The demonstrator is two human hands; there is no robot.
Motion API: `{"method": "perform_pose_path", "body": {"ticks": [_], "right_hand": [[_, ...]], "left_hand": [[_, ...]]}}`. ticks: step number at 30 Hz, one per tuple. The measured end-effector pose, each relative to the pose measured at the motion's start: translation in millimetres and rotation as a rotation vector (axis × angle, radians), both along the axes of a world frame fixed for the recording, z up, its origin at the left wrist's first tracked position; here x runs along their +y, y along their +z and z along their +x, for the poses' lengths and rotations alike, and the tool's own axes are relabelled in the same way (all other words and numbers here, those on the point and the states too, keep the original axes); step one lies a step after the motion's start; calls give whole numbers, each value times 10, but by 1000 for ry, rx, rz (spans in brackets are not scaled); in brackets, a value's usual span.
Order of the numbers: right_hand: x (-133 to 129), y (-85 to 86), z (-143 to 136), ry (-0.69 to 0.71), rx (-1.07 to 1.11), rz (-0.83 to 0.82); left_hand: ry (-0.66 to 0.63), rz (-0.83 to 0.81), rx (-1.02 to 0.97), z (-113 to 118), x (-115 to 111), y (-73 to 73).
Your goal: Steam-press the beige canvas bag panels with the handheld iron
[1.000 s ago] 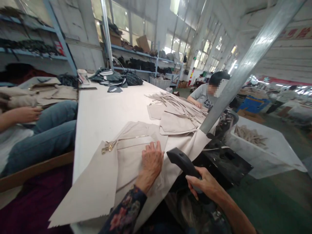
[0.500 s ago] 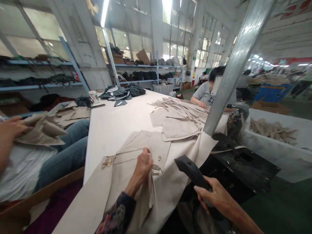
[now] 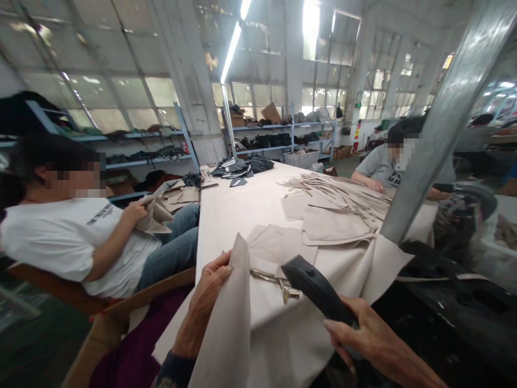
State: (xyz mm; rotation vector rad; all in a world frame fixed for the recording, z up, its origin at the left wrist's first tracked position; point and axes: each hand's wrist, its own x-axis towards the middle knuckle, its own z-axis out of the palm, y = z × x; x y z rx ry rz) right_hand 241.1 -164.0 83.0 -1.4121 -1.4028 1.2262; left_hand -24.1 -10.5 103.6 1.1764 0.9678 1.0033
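My left hand pinches the upper edge of a beige fabric piece, which stands raised on its side over the near edge of the table. In my right hand is a black handheld tool with a curved body and a blunt head, its lower end hidden below. The tool's head is just right of the fabric piece, apart from it. Between them on the tabletop lies a strap with gold-coloured metal fittings. Behind it rest more beige fabric pieces.
A metal post rises at the table's right side. Beige panels and strips are piled near it. A person in white sits left, holding fabric; another in grey works opposite. A cardboard box stands at lower left.
My left hand has moved left from the strap and fabric and now holds a raised fabric piece. The tool stays in my right hand. The view has turned left.
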Motion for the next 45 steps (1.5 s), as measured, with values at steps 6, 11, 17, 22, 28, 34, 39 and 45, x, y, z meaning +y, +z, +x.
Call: {"method": "perform_pose_path", "body": {"ticks": [6, 11, 17, 22, 28, 34, 39, 45], "right_hand": [[213, 317, -341, 154, 88, 54], [476, 435, -621, 184, 81, 35], [752, 572, -786, 108, 111, 124], [706, 710, -563, -33, 33, 198], [471, 622, -250, -135, -46, 136], [457, 314, -266, -67, -68, -19], [594, 172, -571, 78, -13, -90], [648, 84, -912, 266, -20, -108]], "left_hand": [[-33, -12, -72, -14, -117, -205], [-62, 15, -57, -87, -195, -245], [-88, -45, -81, -209, -248, -248], [20, 1, -250, -272, -149, 192], [81, 80, -306, -476, 42, 290], [223, -55, -218, -1081, 147, -566], [407, -6, -17, -1293, 39, -959], [663, 180, 263, -1155, -1, -1017]]}}
